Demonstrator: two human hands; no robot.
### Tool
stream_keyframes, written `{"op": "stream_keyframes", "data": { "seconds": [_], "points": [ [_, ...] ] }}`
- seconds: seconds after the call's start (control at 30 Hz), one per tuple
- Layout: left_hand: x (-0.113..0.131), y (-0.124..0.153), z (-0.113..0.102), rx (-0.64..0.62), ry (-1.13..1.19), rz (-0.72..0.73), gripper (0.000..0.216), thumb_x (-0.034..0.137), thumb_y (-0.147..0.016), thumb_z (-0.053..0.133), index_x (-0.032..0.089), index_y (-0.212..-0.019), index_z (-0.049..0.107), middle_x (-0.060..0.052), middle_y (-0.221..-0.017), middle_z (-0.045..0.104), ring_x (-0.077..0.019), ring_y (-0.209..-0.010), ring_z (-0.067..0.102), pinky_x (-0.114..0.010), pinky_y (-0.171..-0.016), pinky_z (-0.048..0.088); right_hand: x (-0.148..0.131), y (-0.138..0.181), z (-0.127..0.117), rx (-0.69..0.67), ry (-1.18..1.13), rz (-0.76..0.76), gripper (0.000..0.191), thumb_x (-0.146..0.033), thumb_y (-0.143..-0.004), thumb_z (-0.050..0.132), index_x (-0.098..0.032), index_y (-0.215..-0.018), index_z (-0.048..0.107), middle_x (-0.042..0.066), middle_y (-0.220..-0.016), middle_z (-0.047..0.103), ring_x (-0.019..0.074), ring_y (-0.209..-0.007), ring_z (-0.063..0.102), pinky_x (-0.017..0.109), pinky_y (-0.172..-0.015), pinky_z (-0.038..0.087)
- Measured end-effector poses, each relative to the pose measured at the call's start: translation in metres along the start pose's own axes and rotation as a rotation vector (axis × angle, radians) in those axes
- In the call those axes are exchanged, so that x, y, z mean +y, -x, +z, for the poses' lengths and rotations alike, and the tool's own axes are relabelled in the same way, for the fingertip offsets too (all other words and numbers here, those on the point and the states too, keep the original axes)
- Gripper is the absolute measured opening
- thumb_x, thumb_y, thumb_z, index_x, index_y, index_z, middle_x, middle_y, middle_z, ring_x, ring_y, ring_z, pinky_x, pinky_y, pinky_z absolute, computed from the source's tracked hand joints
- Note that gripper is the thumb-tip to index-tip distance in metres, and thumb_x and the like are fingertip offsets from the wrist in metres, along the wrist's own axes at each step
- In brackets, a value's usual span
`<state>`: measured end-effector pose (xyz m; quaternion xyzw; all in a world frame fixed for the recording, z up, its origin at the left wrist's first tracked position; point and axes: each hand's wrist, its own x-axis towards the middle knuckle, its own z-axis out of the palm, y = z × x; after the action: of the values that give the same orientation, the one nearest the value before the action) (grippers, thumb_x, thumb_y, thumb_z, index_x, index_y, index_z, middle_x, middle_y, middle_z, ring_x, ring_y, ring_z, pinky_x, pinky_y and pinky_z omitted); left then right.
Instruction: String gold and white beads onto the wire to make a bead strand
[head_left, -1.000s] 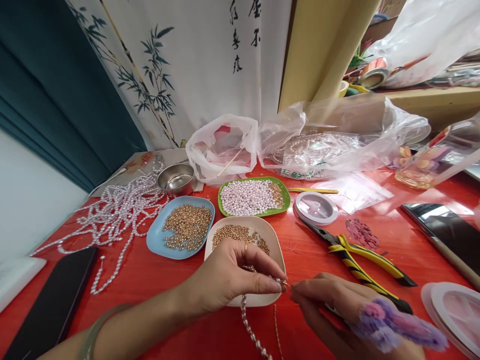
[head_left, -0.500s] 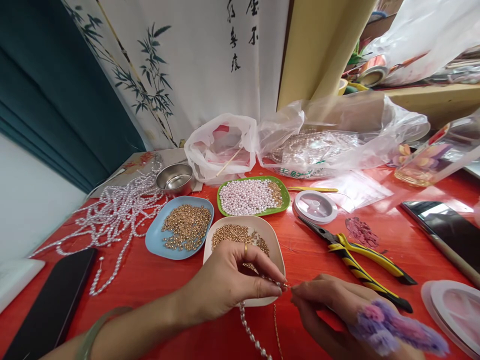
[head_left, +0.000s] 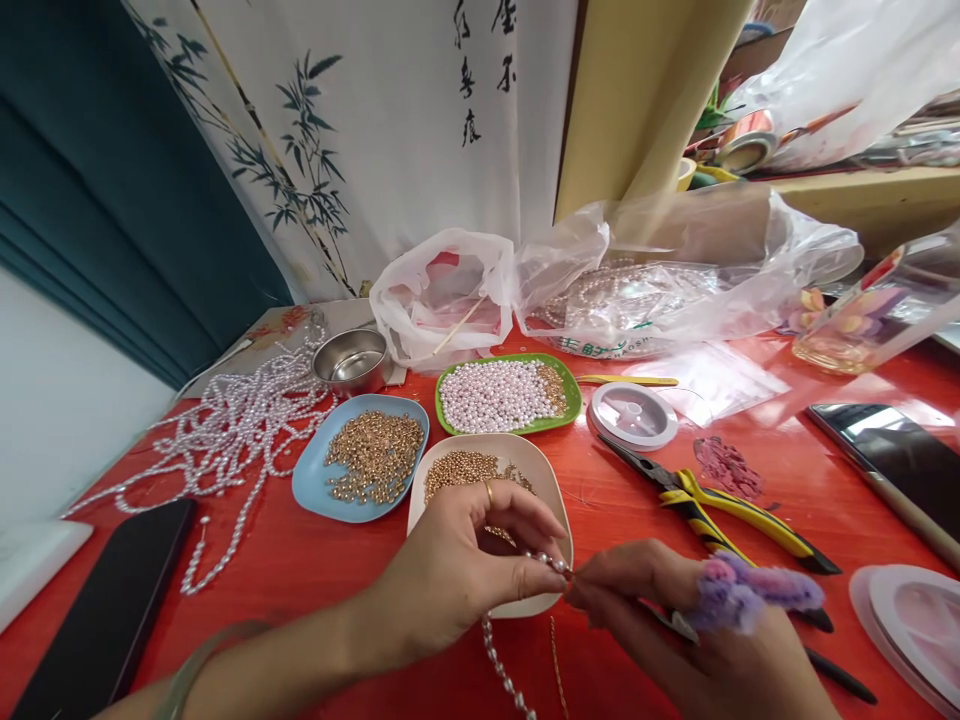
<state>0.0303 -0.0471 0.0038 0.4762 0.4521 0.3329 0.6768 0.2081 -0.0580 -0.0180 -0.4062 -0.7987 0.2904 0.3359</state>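
Note:
My left hand (head_left: pixel 457 570) pinches the top end of a strand of white pearl beads (head_left: pixel 504 665) that hangs down toward the bottom edge. It hovers over the near rim of a cream dish (head_left: pixel 551 500) of small gold beads. My right hand (head_left: pixel 675 620) meets it fingertip to fingertip, pinched on the strand's end or a thin wire I cannot make out. A fuzzy purple ring (head_left: pixel 739 590) sits on a right finger. A thin gold chain (head_left: pixel 556 672) lies beside the strand.
A blue dish (head_left: pixel 307 475) of gold beads, a green dish (head_left: pixel 574 395) of pearls, a steel bowl (head_left: pixel 352 360) and loose pearl strings (head_left: pixel 232 425) lie beyond. Yellow-handled pliers (head_left: pixel 720 510), a thread spool (head_left: pixel 634 415), phones (head_left: pixel 112 600) and plastic bags (head_left: pixel 675 270) surround them.
My right hand has shifted left and closed against my left fingertips; its ringed finger has lifted and turned inward. The left hand has barely moved.

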Motion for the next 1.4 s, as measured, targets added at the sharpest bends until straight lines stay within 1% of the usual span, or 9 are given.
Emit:
{"op": "stream_keyframes", "data": {
  "seconds": [0.17, 0.37, 0.5, 0.63, 0.83, 0.93, 1.1, 1.27, 1.4],
  "points": [
    [0.002, 0.003, 0.003, 0.058, -0.126, 0.079, 0.007, 0.017, -0.064, 0.066, 0.013, -0.067, 0.061, -0.001, -0.068, 0.06, -0.0093, -0.064, 0.055, -0.021, -0.059, 0.043, -0.001, -0.003, 0.003, 0.005, -0.236, 0.155, 0.007, -0.019, -0.078, 0.054, -0.021, -0.072, 0.058, -0.003, -0.059, 0.065, 0.0106, -0.053, 0.061, 0.017, -0.049, 0.048],
    [0.0, 0.005, 0.004, 0.098, -0.308, 0.301, 0.003, 0.012, -0.065, 0.063, 0.013, -0.067, 0.063, -0.002, -0.068, 0.06, -0.0106, -0.064, 0.055, -0.021, -0.057, 0.044, -0.012, -0.009, 0.002, 0.005, -0.459, 0.394, 0.011, -0.023, -0.071, 0.061, -0.02, -0.062, 0.06, -0.002, -0.055, 0.062, 0.0112, -0.052, 0.057, 0.018, -0.05, 0.046],
    [-0.001, 0.005, 0.004, 0.114, -0.364, 0.353, 0.004, 0.011, -0.065, 0.063, 0.013, -0.068, 0.064, -0.002, -0.068, 0.059, -0.0099, -0.063, 0.054, -0.02, -0.055, 0.044, -0.015, -0.011, 0.001, -0.004, -0.61, 0.503, 0.01, -0.023, -0.069, 0.063, -0.019, -0.06, 0.061, -0.002, -0.055, 0.059, 0.0102, -0.054, 0.055, 0.018, -0.053, 0.045],
    [-0.001, 0.005, 0.005, 0.125, -0.364, 0.356, 0.004, 0.011, -0.065, 0.062, 0.013, -0.068, 0.064, -0.002, -0.067, 0.059, -0.0096, -0.063, 0.054, -0.019, -0.054, 0.044, -0.015, -0.01, 0.001, 0.005, -0.723, 0.558, 0.011, -0.026, -0.067, 0.064, -0.019, -0.059, 0.062, -0.004, -0.052, 0.055, 0.0086, -0.052, 0.051, 0.017, -0.054, 0.044],
    [-0.002, 0.007, 0.005, 0.127, -0.375, 0.361, 0.005, 0.012, -0.067, 0.062, 0.013, -0.07, 0.065, -0.003, -0.069, 0.06, -0.0108, -0.064, 0.055, -0.021, -0.055, 0.043, -0.017, -0.01, 0.002, 0.011, -0.856, 0.642, 0.011, -0.028, -0.064, 0.07, -0.021, -0.066, 0.062, -0.003, -0.055, 0.062, 0.0082, -0.052, 0.055, 0.015, -0.052, 0.045],
    [-0.002, 0.007, 0.004, 0.116, -0.359, 0.355, 0.004, 0.013, -0.067, 0.062, 0.013, -0.07, 0.065, -0.003, -0.069, 0.06, -0.011, -0.064, 0.055, -0.022, -0.056, 0.043, -0.013, -0.009, 0.002, -0.001, -0.83, 0.645, 0.011, -0.028, -0.064, 0.07, -0.021, -0.069, 0.063, -0.003, -0.053, 0.063, 0.0105, -0.052, 0.059, 0.018, -0.055, 0.048],
    [-0.001, 0.006, 0.004, 0.109, -0.302, 0.302, 0.006, 0.014, -0.066, 0.063, 0.014, -0.071, 0.065, -0.002, -0.07, 0.061, -0.0106, -0.066, 0.055, -0.021, -0.057, 0.044, -0.006, -0.011, 0.003, -0.12, -0.822, 0.528, 0.008, -0.03, -0.068, 0.066, -0.021, -0.069, 0.065, -0.002, -0.051, 0.064, 0.0111, -0.05, 0.06, 0.017, -0.051, 0.048],
    [-0.002, 0.006, 0.003, 0.083, -0.185, 0.149, 0.01, 0.018, -0.067, 0.063, 0.015, -0.077, 0.061, 0.0, -0.073, 0.062, -0.0093, -0.066, 0.055, -0.02, -0.06, 0.044, -0.014, -0.013, -0.001, -0.055, -0.767, 0.643, 0.008, -0.026, -0.066, 0.067, -0.02, -0.064, 0.064, -0.003, -0.051, 0.062, 0.0094, -0.05, 0.058, 0.016, -0.05, 0.047],
    [-0.002, 0.005, 0.003, 0.091, -0.225, 0.123, 0.009, 0.02, -0.067, 0.062, 0.015, -0.075, 0.06, 0.0, -0.072, 0.061, -0.0089, -0.064, 0.055, -0.02, -0.059, 0.043, -0.011, -0.012, -0.002, -0.106, -0.743, 0.611, 0.007, -0.024, -0.069, 0.065, -0.019, -0.065, 0.064, -0.003, -0.052, 0.063, 0.0081, -0.05, 0.057, 0.015, -0.051, 0.045]
  ]
}}
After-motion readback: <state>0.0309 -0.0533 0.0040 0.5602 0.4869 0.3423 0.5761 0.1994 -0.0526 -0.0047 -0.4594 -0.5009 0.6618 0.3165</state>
